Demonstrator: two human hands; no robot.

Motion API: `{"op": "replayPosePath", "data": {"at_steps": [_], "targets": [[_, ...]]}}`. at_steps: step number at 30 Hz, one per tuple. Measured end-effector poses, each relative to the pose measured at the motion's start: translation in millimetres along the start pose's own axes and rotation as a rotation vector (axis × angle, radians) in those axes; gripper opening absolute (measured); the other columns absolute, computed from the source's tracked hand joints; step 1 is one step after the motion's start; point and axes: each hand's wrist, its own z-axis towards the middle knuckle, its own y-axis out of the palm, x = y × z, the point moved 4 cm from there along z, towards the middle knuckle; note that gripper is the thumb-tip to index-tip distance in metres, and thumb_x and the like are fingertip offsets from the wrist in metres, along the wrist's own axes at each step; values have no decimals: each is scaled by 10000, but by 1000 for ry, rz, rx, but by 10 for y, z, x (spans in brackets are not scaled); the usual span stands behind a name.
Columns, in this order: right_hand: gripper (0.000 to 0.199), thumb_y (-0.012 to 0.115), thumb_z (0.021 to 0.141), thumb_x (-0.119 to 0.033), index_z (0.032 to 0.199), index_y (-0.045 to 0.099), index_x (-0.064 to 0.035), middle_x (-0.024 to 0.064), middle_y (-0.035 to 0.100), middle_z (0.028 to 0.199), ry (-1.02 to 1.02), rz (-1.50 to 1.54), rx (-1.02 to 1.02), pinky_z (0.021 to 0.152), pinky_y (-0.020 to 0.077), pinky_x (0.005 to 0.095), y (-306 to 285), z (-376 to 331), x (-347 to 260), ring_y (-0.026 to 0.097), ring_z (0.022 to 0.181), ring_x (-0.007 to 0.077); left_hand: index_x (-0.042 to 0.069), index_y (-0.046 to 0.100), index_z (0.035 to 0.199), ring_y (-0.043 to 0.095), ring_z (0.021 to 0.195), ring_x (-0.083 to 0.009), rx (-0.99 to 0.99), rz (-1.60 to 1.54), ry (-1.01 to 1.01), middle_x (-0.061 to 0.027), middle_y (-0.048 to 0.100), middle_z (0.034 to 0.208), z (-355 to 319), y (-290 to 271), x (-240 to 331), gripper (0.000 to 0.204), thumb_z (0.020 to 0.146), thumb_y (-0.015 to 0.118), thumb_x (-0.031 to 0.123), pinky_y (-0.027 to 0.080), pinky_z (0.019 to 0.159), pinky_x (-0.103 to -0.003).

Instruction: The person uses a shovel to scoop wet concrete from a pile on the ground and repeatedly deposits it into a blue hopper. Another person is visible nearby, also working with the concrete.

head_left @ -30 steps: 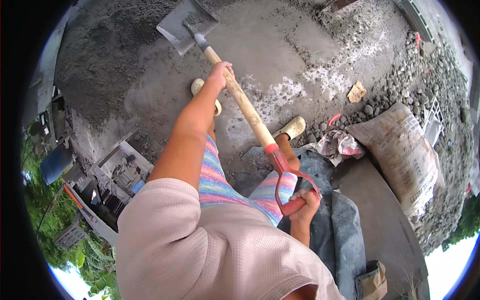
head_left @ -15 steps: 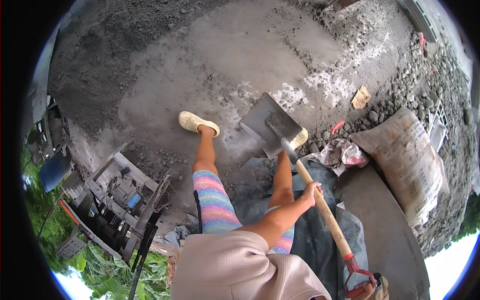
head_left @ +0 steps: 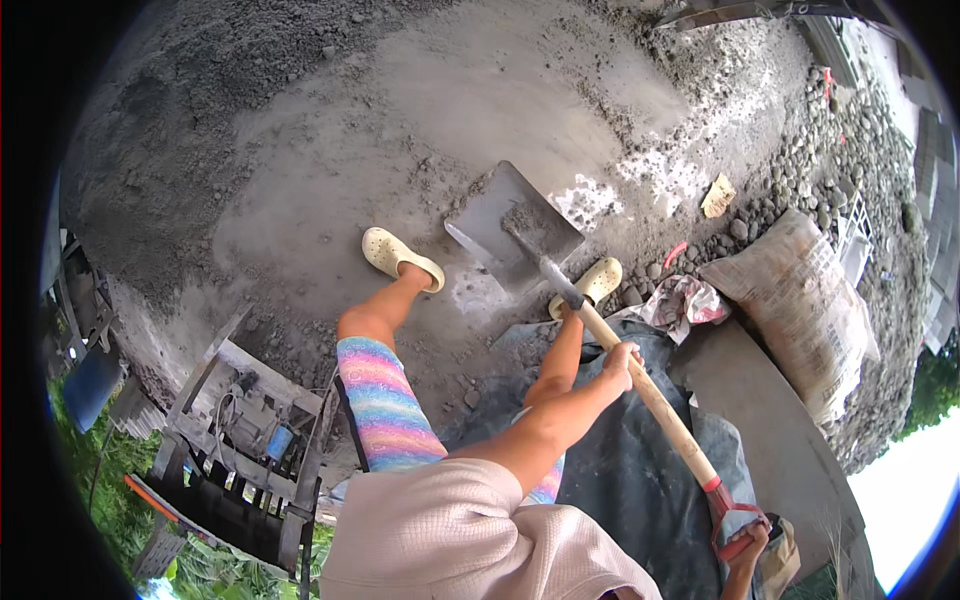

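both hands, left hand (head_left: 622,362) and right hand (head_left: 752,542), clenched around shovel (head_left: 520,232) with grey sand on its blade

Right hand (head_left: 752,545) on the red shovel grip (head_left: 728,520), half cut off by picture's rim

The shovel (head_left: 520,232) blade lies on the ground (head_left: 330,170) between the two shoes (head_left: 402,257), nearer the right one. Its handle runs back to the right, above a tarp (head_left: 620,470). A sack (head_left: 800,300) lies right of the tarp, on stones (head_left: 800,170). A wooden frame (head_left: 250,420) stands to the left.
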Motion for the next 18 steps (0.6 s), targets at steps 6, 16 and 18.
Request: {"op": "replayPosePath", "data": {"at_steps": [6,16,18], "targets": [[115,425,579,-135,596,457,-25,51,428,416,61,83,-84,363,428,257,432,-232,572,433,336,148,87,436,600,460,428,-183,-72,-28,148,-54,443,519,-243,-478,600,170,609,601,130,406,424,-318],[110,462,534,-93,630,436,-46,63,440,494,181,276,-194,393,434,295,1025,87,824,450,396,177,121,413,572,410,407,-139,-115,15,501,-2,400,478,-550,-313,1633,162,629,561,158,362,419,-279],[130,451,512,-87,626,432,-26,77,430,493,234,285,-128,381,428,295,624,208,904,434,375,188,113,425,594,420,410,-144,-17,59,454,-10,409,491,-376,-310,1204,140,626,556,152,374,426,-286]]}}
